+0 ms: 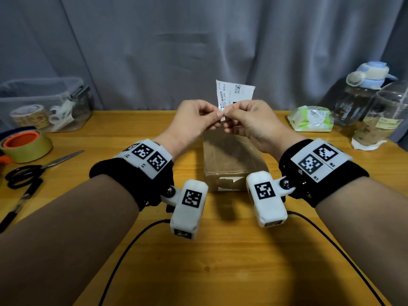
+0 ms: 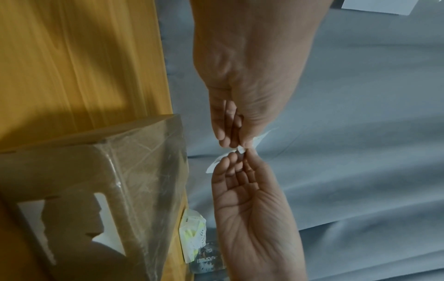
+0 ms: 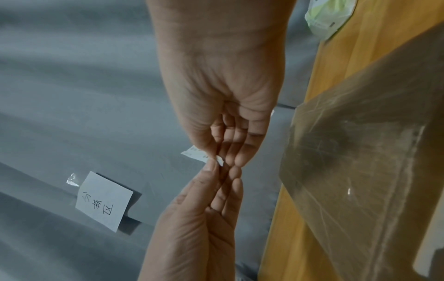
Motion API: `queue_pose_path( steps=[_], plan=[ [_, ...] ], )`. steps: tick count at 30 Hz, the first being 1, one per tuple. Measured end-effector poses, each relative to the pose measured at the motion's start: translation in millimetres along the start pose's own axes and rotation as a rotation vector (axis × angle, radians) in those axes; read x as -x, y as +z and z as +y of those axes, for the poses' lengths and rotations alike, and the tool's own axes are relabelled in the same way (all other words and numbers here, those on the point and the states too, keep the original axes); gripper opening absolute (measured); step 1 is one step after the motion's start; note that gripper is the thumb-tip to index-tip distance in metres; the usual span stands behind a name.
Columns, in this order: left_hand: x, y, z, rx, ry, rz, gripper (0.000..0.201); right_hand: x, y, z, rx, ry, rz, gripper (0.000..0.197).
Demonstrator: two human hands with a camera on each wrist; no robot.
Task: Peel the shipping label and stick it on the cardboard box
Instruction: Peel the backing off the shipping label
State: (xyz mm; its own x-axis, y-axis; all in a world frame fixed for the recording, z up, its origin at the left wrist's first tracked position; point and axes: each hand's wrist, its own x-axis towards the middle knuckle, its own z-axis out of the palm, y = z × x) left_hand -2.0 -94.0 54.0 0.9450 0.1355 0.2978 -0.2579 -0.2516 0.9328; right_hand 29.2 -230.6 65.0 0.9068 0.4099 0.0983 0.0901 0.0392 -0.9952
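Head view: one wooden tabletop (image 1: pixel 220 250) carries one cardboard box (image 1: pixel 231 155). Above it, the left hand (image 1: pixel 194 118) and right hand (image 1: pixel 249 120) pinch one shipping label (image 1: pixel 234 93) at its lower corner. Peeling probably goes best slowly, keeping the sticker flat.

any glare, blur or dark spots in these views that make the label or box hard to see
Head view: shipping label print slightly blurred, edges bowed by the wide lens. Left wrist view: dim, cardboard box in shadow, its tape shiny. Right wrist view: tape glare on the box, label mostly hidden behind the right hand and left hand.
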Motion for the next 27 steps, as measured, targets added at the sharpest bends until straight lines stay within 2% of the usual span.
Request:
queue_pose_path(
  steps=[4,8,13,16,20,24,27],
  plan=[
    [-1,0,3,-0.198,0.043,-0.039,0.02,-1,1,-2,0.077,-0.005,0.03,0.006],
    [-1,-2,8,-0.492,0.129,-0.089,0.01,0,2,-4,0.11,-0.05,0.016,0.007],
    [-1,-4,12,-0.516,0.174,-0.079,0.006,6,2,-3,0.096,-0.176,-0.018,0.014],
    [0,-4,11,-0.528,0.16,-0.116,0.006,6,1,-3,0.145,-0.211,-0.006,0.008],
    [1,-6,12,-0.626,0.165,-0.114,0.007,2,-1,-3,0.343,-0.274,0.031,0.012],
    [2,-7,16,-0.694,0.203,-0.07,0.01,2,1,-4,0.453,-0.307,0.044,0.012],
    [1,-6,18,-0.745,0.227,-0.076,0.011,3,1,-4,0.411,-0.293,0.042,0.013]
  ],
)
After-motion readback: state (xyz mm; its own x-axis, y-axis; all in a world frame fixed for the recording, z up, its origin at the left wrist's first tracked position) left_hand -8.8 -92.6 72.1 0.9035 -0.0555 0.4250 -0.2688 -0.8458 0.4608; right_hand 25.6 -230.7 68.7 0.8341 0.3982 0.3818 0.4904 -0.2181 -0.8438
